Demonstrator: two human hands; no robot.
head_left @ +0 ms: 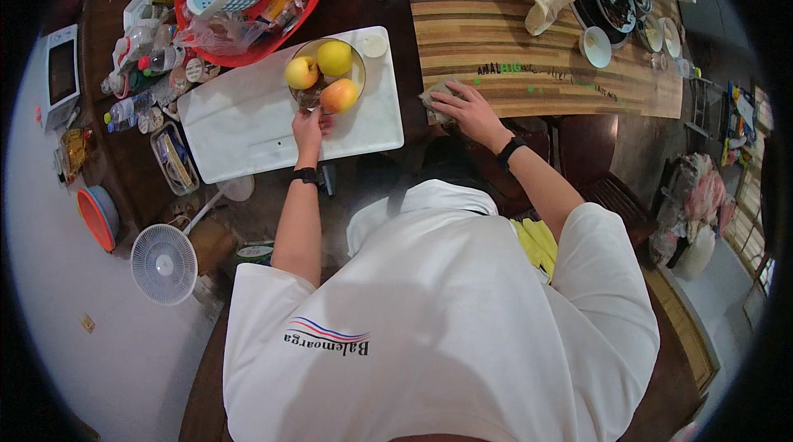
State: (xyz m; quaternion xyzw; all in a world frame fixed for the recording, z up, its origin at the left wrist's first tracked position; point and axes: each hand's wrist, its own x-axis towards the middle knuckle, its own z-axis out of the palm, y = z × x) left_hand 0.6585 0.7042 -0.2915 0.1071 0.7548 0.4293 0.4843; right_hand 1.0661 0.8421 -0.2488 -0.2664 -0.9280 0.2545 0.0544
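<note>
White-shirted torso fills the lower view. Left hand (309, 125) grips the near rim of a glass bowl (307, 96), fingers pinched on it; bowl holds three apples (334, 58) and sits at the far edge of a white cutting board (239, 124). Right hand (467, 108) presses a crumpled grey cloth (435, 102) flat-fingered onto the near edge of a striped wooden tabletop (487, 21). Judged step: wiping while steadying the bowl; next calls for firm rim hold. Red basket (273, 40), bottles and a floor fan (164, 263) to the left.
</note>
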